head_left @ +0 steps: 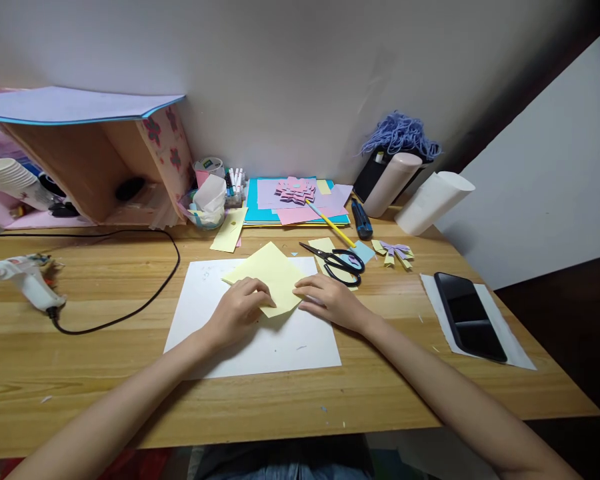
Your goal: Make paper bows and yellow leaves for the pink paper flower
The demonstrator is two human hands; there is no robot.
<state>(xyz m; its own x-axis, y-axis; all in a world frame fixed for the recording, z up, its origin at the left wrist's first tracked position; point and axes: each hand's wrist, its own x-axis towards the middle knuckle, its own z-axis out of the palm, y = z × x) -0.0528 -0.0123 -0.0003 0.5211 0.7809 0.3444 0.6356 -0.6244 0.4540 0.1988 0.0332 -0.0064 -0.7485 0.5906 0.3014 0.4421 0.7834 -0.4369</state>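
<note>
A pale yellow sheet of paper [275,273], turned cornerwise, lies over a larger white sheet [260,350] on the wooden table. My left hand [243,307] has its fingers bent on the yellow paper's lower left side, thumb and fingertips closed on the edge. At the right corner, my right hand [330,300] grips the same paper between thumb and fingers. Just beyond the right hand rest black-handled scissors [337,261], blades pointing left, on top of a yellow paper scrap [320,245].
A white glue gun [30,283] with a black cord stands left. Behind are an open cardboard box [175,153], coloured papers [260,208] with a pink paper flower [296,190], and a blue cutter [361,220]. Right are a paper bow [394,253] and a phone [470,317].
</note>
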